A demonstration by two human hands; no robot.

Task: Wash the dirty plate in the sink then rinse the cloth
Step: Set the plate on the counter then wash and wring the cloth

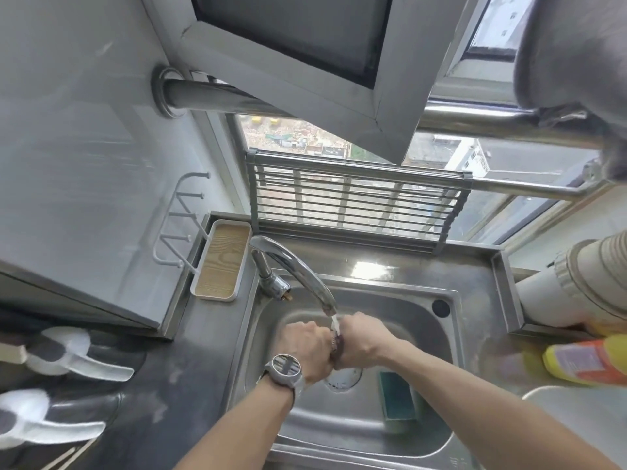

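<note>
The steel sink [390, 432] sits in the counter [190, 378] below me, its faucet [298, 269] running a thin stream. My left hand [307, 347] and right hand [363, 340] meet under that water, both curled tight around the dark cloth [337, 344] bunched between them. A green sponge [397, 398] lies in the basin just right of my wrists.

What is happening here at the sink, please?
A person stands at a stainless steel sink and rinses a small dark cloth under water running from the curved chrome tap. The left hand and the right hand both grip the cloth, bunched between them. A green sponge leans against the basin's right wall. No plate is clearly in the basin.
</note>
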